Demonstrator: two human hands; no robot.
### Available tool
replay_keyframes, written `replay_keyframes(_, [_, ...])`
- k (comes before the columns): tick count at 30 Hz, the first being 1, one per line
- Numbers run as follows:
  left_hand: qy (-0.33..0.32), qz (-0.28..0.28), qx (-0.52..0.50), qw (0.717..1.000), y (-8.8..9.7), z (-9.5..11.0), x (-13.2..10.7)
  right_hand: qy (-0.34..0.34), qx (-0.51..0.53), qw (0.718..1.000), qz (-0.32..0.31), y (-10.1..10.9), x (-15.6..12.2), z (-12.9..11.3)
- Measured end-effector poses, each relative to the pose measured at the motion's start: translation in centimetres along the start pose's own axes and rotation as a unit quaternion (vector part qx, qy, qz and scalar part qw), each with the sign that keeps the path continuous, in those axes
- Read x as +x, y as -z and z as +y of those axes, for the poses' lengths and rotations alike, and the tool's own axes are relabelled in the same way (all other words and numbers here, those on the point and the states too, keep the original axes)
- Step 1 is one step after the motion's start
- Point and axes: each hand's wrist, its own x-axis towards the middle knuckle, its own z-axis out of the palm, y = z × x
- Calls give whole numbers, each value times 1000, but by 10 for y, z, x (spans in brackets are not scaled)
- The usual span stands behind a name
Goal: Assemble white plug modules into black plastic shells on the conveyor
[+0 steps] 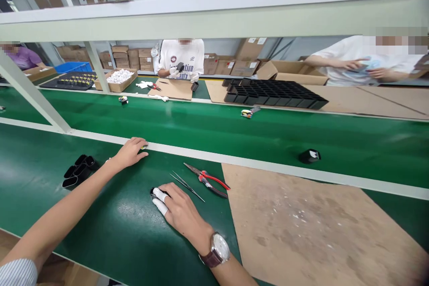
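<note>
My left hand (pixel 130 152) reaches to the white rail, its fingers bent over a small circuit board (pixel 144 145) with a yellow part, mostly hidden by the fingers. On the green bench, my right hand (pixel 179 208), with white finger covers on two fingers, is closed around a small black plastic housing (pixel 152 192); only its end shows. Tweezers (pixel 187 186) and red-and-black long-nose pliers (pixel 209 180) lie just right of this hand. Several empty black housings (pixel 80 171) stand in a cluster by my left forearm.
A cardboard sheet (pixel 301 223) covers the bench at right. Beyond the rail (pixel 187 155), the green conveyor belt (pixel 201 129) carries a black housing (pixel 309 156) and circuit boards (pixel 247 113). Black housings (pixel 275 93) fill the far side, where co-workers sit. A slanted post (pixel 36 94) stands left.
</note>
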Motion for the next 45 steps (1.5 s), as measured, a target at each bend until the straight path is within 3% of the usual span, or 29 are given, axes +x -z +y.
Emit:
replay_keyframes(6, [47,30,-54,997,1,13,15,2,19,1000,11,-1,-3,2])
replay_keyframes(13, [4,-70,-109,992,12,44,-41,-19,26,999,2,0,-2,1])
replay_keyframes(16, [-9,-2,-66,998,18,55,-57,-29,45,999,1,8,0,2])
replay_keyframes(18, [-20,40,-89,995,21,66,-65,-42,35,998,16,18,2,7])
replay_keyframes(21, [-59,-8,-205,977,18,85,-80,-97,-51,994,28,32,2,22])
replay_keyframes(24, [-65,-74,-259,961,1,97,-97,-126,-170,977,-16,38,-5,42])
replay_keyframes(27, [-19,-46,-273,961,-24,98,-111,-108,-206,971,-56,34,-12,50])
replay_keyframes(31, [19,-10,-290,957,-43,94,-118,-78,-131,988,-32,32,-6,32])
replay_keyframes(33, [28,-5,-303,953,-45,94,-118,-52,-99,994,-17,36,0,18])
replay_keyframes(37, [32,2,-321,947,-42,97,-116,-3,-130,991,-25,44,6,3])
replay_keyframes(45, [33,-5,-329,944,-43,96,-116,2,-171,985,-30,47,6,7])
